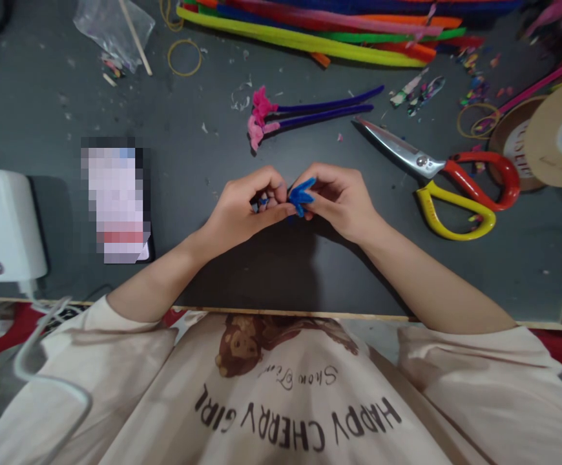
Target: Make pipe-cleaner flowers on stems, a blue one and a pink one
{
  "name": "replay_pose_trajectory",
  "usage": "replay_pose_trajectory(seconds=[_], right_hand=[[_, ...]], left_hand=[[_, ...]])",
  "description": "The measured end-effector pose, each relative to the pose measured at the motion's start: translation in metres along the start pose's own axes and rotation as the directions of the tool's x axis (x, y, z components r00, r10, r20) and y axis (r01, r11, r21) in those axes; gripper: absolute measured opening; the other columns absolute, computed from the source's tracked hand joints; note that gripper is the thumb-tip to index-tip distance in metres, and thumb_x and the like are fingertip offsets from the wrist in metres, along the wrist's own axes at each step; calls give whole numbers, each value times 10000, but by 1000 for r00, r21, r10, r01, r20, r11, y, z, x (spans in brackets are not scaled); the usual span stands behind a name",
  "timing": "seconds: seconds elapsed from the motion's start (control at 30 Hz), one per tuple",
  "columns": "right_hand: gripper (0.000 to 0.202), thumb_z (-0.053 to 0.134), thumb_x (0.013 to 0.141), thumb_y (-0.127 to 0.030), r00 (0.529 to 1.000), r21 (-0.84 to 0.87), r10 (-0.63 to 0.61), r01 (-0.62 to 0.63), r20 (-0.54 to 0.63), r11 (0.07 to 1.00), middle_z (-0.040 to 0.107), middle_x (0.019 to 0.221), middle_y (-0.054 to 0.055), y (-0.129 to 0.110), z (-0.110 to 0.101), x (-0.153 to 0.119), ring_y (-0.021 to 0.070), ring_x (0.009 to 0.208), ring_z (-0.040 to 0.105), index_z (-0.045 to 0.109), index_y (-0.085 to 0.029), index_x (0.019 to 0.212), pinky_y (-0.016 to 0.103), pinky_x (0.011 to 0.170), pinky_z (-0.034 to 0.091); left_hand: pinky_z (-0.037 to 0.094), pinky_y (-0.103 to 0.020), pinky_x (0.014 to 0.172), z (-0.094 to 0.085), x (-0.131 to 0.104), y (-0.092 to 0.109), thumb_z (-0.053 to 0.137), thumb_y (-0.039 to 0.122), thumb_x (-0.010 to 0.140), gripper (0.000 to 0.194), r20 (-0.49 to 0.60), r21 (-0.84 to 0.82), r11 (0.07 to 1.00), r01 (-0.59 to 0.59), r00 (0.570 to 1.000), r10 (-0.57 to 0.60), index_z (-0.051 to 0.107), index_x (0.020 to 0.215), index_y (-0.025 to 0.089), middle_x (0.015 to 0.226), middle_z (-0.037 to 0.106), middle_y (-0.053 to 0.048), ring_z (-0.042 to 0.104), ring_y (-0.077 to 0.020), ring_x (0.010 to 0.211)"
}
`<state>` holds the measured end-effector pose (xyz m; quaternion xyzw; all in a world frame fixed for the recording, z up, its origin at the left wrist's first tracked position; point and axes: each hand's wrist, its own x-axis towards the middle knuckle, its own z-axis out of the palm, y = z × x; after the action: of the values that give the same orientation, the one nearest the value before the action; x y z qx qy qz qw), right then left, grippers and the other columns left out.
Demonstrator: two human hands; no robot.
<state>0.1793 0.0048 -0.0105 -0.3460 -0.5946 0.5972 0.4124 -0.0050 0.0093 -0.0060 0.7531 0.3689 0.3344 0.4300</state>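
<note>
My left hand (242,210) and my right hand (342,197) meet at the middle of the dark grey table (43,116). Both pinch a small folded blue pipe cleaner piece (301,196) between their fingertips. Its bent loops stick up between the two thumbs, and the rest is hidden inside my left fingers. Just beyond my hands lie two finished pink flowers on purple stems (305,115).
Red-and-yellow scissors (448,177) lie right of my hands. A heap of coloured pipe cleaners (320,29) runs along the far edge. Ribbon spools (559,135) at far right, rubber bands (184,57), a plastic bag (114,26), a phone (116,197), a white device (2,223) at left.
</note>
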Motion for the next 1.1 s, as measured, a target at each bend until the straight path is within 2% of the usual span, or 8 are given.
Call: replay_pose_trajectory(seconds=[0.2,0.3,0.4,0.53,0.67,0.8,0.97,1.1], right_hand=[[295,647,851,-435,1000,-194,-1,1,0,981,526,581,-54,4,-1,-3,36,490,419,590,-168,738,195,471,325],[318,679,816,-468,999,-155,25,-29,-30,988,530,603,-54,4,1,-3,39,495,414,583,-174,743,204,468,317],[351,726,758,-502,994,-76,78,-83,-70,994,505,617,-64,3,3,-1,41,498,418,555,-196,772,202,461,334],[365,705,771,-528,990,15,130,-130,-52,991,497,621,-79,5,2,-1,53,497,443,514,-242,891,194,445,364],[379,648,819,-552,998,19,57,-56,-33,998,516,678,-67,4,1,-2,63,537,488,519,-259,1021,202,473,408],[479,720,768,-528,998,-94,-39,35,-46,995,533,776,-48,2,3,-5,58,588,491,531,-260,1118,206,517,430],[381,695,805,-499,987,-227,-129,105,-93,968,539,804,-38,7,4,-7,56,626,495,591,-251,1074,203,552,445],[372,713,805,-454,979,-225,-183,160,-87,961,556,773,-59,13,1,-6,38,607,501,600,-251,1095,175,540,440]], left_hand=[[407,-171,530,2,-2,-1,671,272,814,210,3,51,999,13,1000,-14,496,732,189,622,508,58,438,-38,535],[463,-188,565,4,-3,-2,685,234,800,143,-61,43,999,8,998,-5,553,845,202,672,549,48,502,-49,562],[547,-225,662,6,-4,-3,666,221,828,214,-84,22,1000,-22,996,24,596,1030,222,869,665,-13,629,-88,709],[596,-239,772,7,-4,-3,640,225,859,201,-76,-63,998,-11,997,6,632,1060,219,1049,713,-47,700,-121,896],[607,-199,683,6,-1,-6,670,158,829,192,-73,-217,965,144,984,-163,662,1012,215,928,730,-5,712,-93,752],[607,-200,624,4,3,-8,662,98,820,170,-33,-326,907,266,956,-292,688,933,222,866,729,24,697,-81,673],[561,-155,549,2,5,-6,717,177,785,91,7,-483,833,270,953,-304,683,867,198,780,706,35,653,-53,600],[535,-150,523,0,7,-2,779,295,732,192,34,-524,805,277,952,-305,673,837,174,744,672,35,619,-44,564]])
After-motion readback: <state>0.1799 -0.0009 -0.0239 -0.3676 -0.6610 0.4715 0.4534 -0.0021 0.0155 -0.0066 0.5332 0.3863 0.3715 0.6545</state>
